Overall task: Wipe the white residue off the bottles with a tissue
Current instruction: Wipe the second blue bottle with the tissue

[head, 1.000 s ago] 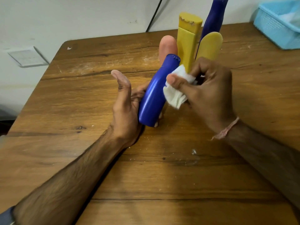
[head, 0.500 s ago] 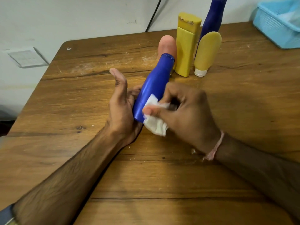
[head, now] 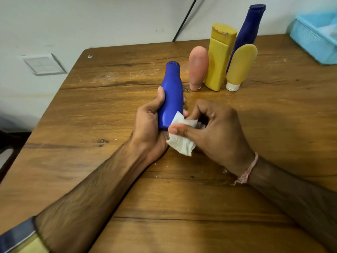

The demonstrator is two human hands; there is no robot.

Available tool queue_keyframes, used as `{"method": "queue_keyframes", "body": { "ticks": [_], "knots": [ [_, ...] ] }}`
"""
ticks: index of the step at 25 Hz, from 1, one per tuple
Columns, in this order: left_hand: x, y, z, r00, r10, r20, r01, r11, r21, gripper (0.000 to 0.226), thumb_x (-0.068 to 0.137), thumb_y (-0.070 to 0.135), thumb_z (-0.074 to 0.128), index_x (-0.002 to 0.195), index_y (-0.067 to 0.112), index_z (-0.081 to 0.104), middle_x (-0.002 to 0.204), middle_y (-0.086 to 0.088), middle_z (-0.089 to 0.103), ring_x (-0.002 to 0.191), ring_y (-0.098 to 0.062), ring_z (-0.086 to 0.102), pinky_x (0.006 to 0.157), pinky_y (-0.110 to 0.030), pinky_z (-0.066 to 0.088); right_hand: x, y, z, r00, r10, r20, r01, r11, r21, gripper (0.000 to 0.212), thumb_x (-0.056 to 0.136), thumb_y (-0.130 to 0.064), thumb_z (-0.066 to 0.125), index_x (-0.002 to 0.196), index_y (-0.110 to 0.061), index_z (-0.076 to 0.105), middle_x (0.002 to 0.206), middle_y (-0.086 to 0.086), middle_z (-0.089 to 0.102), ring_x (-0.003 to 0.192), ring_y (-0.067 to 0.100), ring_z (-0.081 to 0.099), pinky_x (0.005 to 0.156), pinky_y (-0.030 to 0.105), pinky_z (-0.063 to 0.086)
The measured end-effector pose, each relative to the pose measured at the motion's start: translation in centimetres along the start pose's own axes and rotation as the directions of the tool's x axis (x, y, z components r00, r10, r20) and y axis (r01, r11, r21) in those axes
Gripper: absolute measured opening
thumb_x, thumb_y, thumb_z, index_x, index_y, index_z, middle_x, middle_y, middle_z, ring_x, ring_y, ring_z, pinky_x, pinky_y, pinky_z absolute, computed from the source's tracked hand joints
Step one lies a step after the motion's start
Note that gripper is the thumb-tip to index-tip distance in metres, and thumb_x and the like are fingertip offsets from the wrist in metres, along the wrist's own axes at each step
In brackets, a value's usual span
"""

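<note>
A wooden desk [head: 182, 207] with dark grain lines stands against a pale wall [head: 91, 19], a light blue mesh basket [head: 308, 37] sits at its far right corner, a black cable [head: 184, 19] runs down the wall behind it, and a white square plate [head: 42, 64] is set in the wall to its left

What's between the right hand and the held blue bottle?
Head view: the white tissue, pinched by the right hand, lies against the lower end of the blue bottle, which the left hand grips. Nothing else shows between them.

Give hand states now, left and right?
Left hand: grips the blue bottle.
Right hand: pinches the tissue.
</note>
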State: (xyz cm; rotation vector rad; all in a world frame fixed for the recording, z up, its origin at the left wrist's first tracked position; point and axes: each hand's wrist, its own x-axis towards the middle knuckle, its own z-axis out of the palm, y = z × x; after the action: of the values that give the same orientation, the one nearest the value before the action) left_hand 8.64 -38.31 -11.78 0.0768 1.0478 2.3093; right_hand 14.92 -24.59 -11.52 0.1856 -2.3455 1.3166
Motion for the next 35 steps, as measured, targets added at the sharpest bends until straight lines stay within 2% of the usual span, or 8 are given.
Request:
{"method": "queue_keyframes", "body": {
  "ticks": [7, 11, 16, 21, 24, 26, 30, 35],
  "knots": [
    [0.2, 0.3, -0.3, 0.997, -0.042, 0.062, 0.051, 0.988, -0.146, 0.049, 0.107, 0.045, 0.039, 0.107, 0.001, 0.06, 0.088, -0.014, 0.059, 0.077, -0.022, 0.057, 0.076, -0.039, 0.053, -0.1, -0.9, 2.0, 0.961, -0.252, -0.111, 0.216, 0.941, -0.26, 0.034, 0.073, -0.025, 0.088, 0.079, -0.009, 0.058, 0.078, 0.003, 0.062, 0.072, 0.019, 0.063, 0.062, 0.031, 0.055],
    [0.4, 1.1, -0.8, 0.995, 0.073, 0.069, -0.061, 0.983, -0.174, 0.046, 0.107, 0.037, 0.04, 0.121, -0.002, 0.06, 0.101, -0.013, 0.066, 0.079, -0.024, 0.062, 0.079, -0.039, 0.056, -0.8, -0.6, -0.1, 0.99, -0.119, -0.076, 0.09, 0.947, -0.309, 0.024, 0.078, -0.028, 0.082, 0.086, -0.02, 0.061, 0.082, -0.013, 0.061, 0.074, 0.003, 0.061, 0.064, 0.017, 0.052],
    [0.2, 1.5, -0.9, 0.992, 0.038, 0.118, -0.018, 0.985, -0.17, 0.053, 0.108, 0.038, 0.032, 0.132, -0.002, 0.057, 0.094, -0.009, 0.064, 0.068, -0.018, 0.054, 0.056, -0.026, 0.048, -1.0, -2.2, -3.3, 0.979, 0.192, -0.072, -0.18, 0.973, 0.141, 0.028, 0.069, -0.043, 0.078, 0.091, -0.028, 0.071, 0.091, -0.01, 0.075, 0.085, 0.007, 0.071, 0.072, 0.032, 0.063],
    [-0.1, 0.8, -0.7, 0.986, 0.018, 0.166, 0.004, 0.992, -0.13, 0.057, 0.106, 0.044, 0.039, 0.124, -0.002, 0.066, 0.091, -0.012, 0.058, 0.081, -0.024, 0.054, 0.088, -0.037, 0.048, -1.3, -4.6, 0.1, 0.999, 0.038, -0.01, -0.038, 0.999, 0.021, 0.028, 0.072, -0.02, 0.09, 0.084, -0.018, 0.065, 0.082, -0.013, 0.068, 0.076, -0.003, 0.066, 0.061, 0.012, 0.052],
    [-0.9, 0.6, -0.3, 0.989, 0.034, 0.141, -0.027, 0.998, -0.051, 0.053, 0.107, 0.035, 0.033, 0.105, 0.004, 0.076, 0.08, -0.013, 0.067, 0.065, -0.022, 0.065, 0.056, -0.03, 0.057, 1.4, -5.7, 1.2, 0.988, 0.123, -0.097, -0.12, 0.992, 0.036, 0.028, 0.075, -0.025, 0.089, 0.08, -0.023, 0.061, 0.083, -0.012, 0.067, 0.072, 0.003, 0.066, 0.055, 0.015, 0.053],
    [-1.1, 0.6, -0.2, 0.99, 0.059, 0.13, -0.061, 0.998, 0.013, 0.049, 0.105, 0.032, 0.03, 0.101, 0.003, 0.069, 0.069, -0.01, 0.058, 0.046, -0.017, 0.05, 0.036, -0.022, 0.039, 4.5, -5.9, 1.0, 0.95, 0.22, -0.222, -0.203, 0.974, 0.096, 0.029, 0.078, -0.028, 0.087, 0.078, -0.028, 0.058, 0.084, -0.01, 0.065, 0.072, 0.007, 0.065, 0.057, 0.019, 0.056],
    [-1.0, 0.9, -0.8, 0.975, 0.048, 0.215, -0.041, 0.999, -0.034, 0.058, 0.106, 0.039, 0.03, 0.137, -0.006, 0.048, 0.077, -0.008, 0.049, 0.046, -0.014, 0.043, 0.033, -0.021, 0.032, 8.8, -5.8, -0.2, 0.877, 0.306, -0.37, -0.229, 0.944, 0.238, 0.026, 0.08, -0.027, 0.085, 0.081, -0.025, 0.06, 0.082, -0.001, 0.068, 0.075, 0.028, 0.073, 0.053, 0.042, 0.062],
    [-1.1, 1.3, -0.9, 0.952, 0.039, 0.303, -0.003, 0.993, -0.119, 0.062, 0.097, 0.059, 0.049, 0.118, 0.003, 0.065, 0.093, -0.014, 0.063, 0.063, -0.02, 0.064, 0.049, -0.029, 0.051, 3.7, -4.9, 2.5, 0.954, 0.279, -0.107, -0.255, 0.946, 0.199, 0.029, 0.075, -0.027, 0.089, 0.078, -0.024, 0.061, 0.079, -0.004, 0.068, 0.072, 0.015, 0.069, 0.058, 0.035, 0.06]
  ]
}}
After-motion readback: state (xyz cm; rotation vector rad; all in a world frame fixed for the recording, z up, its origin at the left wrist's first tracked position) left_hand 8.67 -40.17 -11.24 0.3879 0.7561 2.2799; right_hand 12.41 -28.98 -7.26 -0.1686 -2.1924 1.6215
